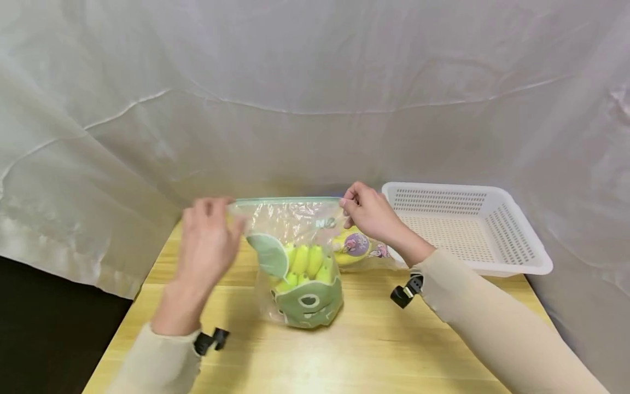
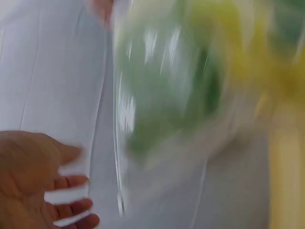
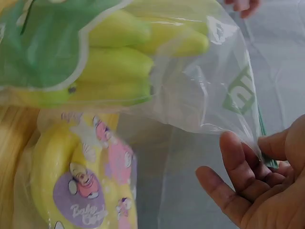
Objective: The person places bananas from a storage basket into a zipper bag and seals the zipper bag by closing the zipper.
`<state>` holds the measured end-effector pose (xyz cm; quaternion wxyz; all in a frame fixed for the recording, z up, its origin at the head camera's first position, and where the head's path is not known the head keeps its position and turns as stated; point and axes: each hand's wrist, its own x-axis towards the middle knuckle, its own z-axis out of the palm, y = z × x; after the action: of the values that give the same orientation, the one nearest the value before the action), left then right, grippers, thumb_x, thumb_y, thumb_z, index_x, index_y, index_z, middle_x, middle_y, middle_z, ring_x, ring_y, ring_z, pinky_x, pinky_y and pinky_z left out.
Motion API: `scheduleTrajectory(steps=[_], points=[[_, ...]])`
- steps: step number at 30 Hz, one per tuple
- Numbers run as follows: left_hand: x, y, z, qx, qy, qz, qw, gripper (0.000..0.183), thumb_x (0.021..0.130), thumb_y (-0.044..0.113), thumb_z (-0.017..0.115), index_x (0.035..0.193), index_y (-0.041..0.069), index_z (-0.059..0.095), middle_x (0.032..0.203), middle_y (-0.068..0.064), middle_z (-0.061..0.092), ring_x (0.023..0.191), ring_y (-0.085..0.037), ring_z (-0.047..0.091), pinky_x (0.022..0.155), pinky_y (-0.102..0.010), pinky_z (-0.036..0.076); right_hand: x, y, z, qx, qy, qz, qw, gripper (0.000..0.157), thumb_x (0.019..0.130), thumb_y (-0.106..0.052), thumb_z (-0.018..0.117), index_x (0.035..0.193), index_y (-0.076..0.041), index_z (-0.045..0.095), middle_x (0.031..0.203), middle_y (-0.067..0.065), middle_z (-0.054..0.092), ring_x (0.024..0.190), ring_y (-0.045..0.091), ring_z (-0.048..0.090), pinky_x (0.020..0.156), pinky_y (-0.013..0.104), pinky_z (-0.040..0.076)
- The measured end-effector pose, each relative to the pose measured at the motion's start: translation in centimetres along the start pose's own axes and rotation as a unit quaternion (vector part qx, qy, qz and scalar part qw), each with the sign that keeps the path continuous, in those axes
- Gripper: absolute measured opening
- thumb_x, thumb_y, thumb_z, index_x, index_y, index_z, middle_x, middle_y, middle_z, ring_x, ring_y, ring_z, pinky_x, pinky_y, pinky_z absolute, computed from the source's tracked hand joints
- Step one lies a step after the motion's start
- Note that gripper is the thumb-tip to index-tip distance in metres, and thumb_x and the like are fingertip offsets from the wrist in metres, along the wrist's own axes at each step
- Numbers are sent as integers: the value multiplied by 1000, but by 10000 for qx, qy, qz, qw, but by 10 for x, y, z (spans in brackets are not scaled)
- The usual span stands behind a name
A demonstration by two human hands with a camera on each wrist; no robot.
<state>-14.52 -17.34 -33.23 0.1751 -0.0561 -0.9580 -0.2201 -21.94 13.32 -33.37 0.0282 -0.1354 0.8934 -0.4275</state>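
Note:
A clear zip bag with a green cartoon face and a green-edged top stands upright on the table, yellow-green bananas inside it. My right hand pinches the bag's top right corner between thumb and fingers; the right wrist view shows this grip close up. Beside the top left corner is my left hand, blurred in the head view. Seen from the left wrist, that hand has its fingers spread and apart from the bag's edge.
Behind the bag, to the right, lies a second printed bag with yellow bananas. A white perforated basket sits at the back right of the wooden table. Pale curtain fabric closes off the back.

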Motion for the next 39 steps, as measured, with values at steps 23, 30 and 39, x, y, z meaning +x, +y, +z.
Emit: scheduleTrajectory(steps=[23, 30, 39], points=[[-5, -8, 105, -523, -49, -690, 9962, 40, 110, 28, 56, 149, 20, 55, 126, -18, 58, 105, -35, 60, 74, -51, 55, -47, 31, 129, -704, -657, -760, 9924, 89, 99, -39, 72, 167, -9, 23, 160, 18, 47, 135, 35, 58, 107, 53, 52], [15, -47, 92, -221, -160, -1392, 9899, 45, 111, 26, 52, 155, 17, 50, 143, -24, 50, 123, -46, 54, 89, -63, 52, -46, 32, 150, -1042, -1578, -1075, 9761, 90, 102, -44, 68, 169, -13, 18, 172, 15, 28, 157, 34, 32, 126, 52, 29], [-42, -20, 105, 874, -1567, -1102, 9776, 104, 95, 63, 68, 170, 14, 14, 169, -38, 7, 151, -69, 4, 109, -88, 13, -33, 76, 115, -2071, -346, -1215, 9701, 76, 100, -30, 72, 160, -2, 35, 161, 24, 43, 147, 44, 45, 120, 58, 38]])
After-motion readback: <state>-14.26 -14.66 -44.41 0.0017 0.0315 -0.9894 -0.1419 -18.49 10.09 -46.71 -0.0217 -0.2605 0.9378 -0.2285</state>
